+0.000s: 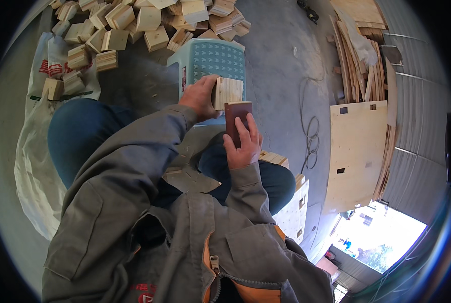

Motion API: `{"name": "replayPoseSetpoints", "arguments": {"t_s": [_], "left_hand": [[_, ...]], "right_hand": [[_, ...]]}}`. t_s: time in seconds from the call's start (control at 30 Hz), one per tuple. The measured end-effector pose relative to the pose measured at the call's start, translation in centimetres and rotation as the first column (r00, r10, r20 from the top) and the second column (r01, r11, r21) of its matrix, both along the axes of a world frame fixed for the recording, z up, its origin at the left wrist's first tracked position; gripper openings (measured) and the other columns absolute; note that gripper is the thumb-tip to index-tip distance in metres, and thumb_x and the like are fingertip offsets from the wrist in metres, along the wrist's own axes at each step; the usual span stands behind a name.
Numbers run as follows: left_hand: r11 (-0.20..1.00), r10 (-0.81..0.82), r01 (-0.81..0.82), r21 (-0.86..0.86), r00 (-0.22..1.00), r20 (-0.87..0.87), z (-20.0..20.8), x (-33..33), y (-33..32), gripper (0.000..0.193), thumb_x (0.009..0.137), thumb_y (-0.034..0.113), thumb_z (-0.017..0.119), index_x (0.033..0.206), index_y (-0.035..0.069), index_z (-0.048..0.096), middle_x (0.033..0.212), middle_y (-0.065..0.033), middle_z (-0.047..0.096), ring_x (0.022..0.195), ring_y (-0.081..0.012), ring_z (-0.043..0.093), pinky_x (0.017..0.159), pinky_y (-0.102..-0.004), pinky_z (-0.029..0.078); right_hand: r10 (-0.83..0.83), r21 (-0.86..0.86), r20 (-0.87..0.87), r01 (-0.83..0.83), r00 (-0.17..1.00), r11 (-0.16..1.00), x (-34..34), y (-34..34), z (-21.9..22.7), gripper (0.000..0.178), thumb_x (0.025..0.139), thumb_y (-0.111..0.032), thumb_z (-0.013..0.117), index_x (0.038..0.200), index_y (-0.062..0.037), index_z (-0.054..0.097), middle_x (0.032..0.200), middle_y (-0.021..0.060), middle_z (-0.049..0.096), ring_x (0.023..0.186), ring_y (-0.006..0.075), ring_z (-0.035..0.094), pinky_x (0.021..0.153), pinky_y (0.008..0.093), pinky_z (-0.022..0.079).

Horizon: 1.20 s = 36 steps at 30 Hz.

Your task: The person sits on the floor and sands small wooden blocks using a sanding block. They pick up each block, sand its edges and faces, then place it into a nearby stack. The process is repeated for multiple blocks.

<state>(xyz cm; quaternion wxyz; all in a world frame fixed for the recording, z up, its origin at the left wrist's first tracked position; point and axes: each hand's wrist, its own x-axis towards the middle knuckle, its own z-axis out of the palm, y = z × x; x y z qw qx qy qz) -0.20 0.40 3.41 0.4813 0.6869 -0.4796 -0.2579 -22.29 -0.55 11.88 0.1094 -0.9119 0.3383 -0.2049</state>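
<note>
My left hand [201, 97] grips a stack-like block of pale plywood [230, 92] from its left side, holding it over the near part of a light blue plastic stool [216, 60]. Layered edges of the plywood face up. In my right hand [244, 144] is a sanding block [237, 112] with a reddish-brown face and a pale top edge. The fingers lie across that face, with the thumb at its left side. The sanding block stands close against the plywood block's near right corner; whether they touch I cannot tell.
Many plywood blocks [149, 19] lie heaped beyond the stool. A white plastic sack [36, 146] spreads on the left, with several blocks on it. To the right are a looped cable [312, 143], stacked wood strips and a large plywood sheet [358, 151]. More blocks [274, 159] sit beside my right knee.
</note>
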Motion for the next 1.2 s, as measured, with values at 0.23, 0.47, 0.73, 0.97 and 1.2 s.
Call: {"name": "replayPoseSetpoints", "arguments": {"t_s": [0.23,0.47,0.73,0.97,1.2], "left_hand": [[0.999,-0.011,0.011,-0.032,1.000,0.019,-1.2,0.0,0.1,0.093,0.065,0.024,0.096,0.145,0.011,0.050,0.136,-0.0167,0.062,0.126,-0.0392,0.062,0.103,-0.0485,0.051],[0.987,-0.084,0.088,-0.136,0.996,0.038,-3.1,-0.1,-0.2,0.080,0.072,0.022,0.095,0.138,0.007,0.053,0.129,-0.0175,0.062,0.118,-0.0383,0.063,0.101,-0.0465,0.052],[0.948,-0.009,0.048,-0.315,0.992,0.125,-3.2,-0.3,-1.3,0.033,0.090,0.015,0.076,0.117,0.005,0.061,0.109,-0.0184,0.064,0.096,-0.0368,0.065,0.082,-0.0469,0.054],[0.969,0.018,0.008,-0.246,0.995,0.102,-4.1,-0.2,-0.8,0.034,0.089,0.015,0.077,0.116,0.004,0.060,0.108,-0.0179,0.063,0.094,-0.0372,0.065,0.081,-0.0472,0.054],[0.940,-0.019,0.053,-0.336,0.994,0.105,-5.8,-0.2,-1.7,0.035,0.091,0.011,0.075,0.121,0.004,0.060,0.110,-0.0164,0.063,0.102,-0.0361,0.064,0.085,-0.0435,0.053]], "right_hand": [[-0.014,-0.022,0.016,0.015,1.000,1.000,9.1,-9.5,-1.1,0.058,0.082,-0.021,0.083,0.139,-0.0211,0.071,0.155,0.0127,0.057,0.126,0.0397,0.060,0.110,0.0500,0.046],[-0.145,0.048,-0.141,0.154,0.979,0.987,12.1,-11.0,0.2,0.057,0.084,-0.028,0.082,0.139,-0.0224,0.071,0.157,0.0120,0.056,0.127,0.0382,0.059,0.112,0.0482,0.046],[-0.024,0.020,-0.052,0.025,0.998,0.999,4.4,-1.4,0.0,0.060,0.084,-0.023,0.083,0.142,-0.0155,0.069,0.158,0.0164,0.054,0.134,0.0368,0.056,0.112,0.0487,0.043],[-0.003,0.037,-0.007,0.003,1.000,0.999,2.1,1.3,0.6,0.060,0.080,-0.017,0.085,0.139,-0.0175,0.071,0.159,0.0140,0.053,0.126,0.0391,0.057,0.109,0.0501,0.046],[-0.040,-0.048,0.002,0.040,0.999,0.998,7.6,-4.7,-1.2,0.055,0.083,-0.019,0.083,0.137,-0.0240,0.073,0.157,0.0066,0.057,0.124,0.0363,0.060,0.108,0.0490,0.048]]}}
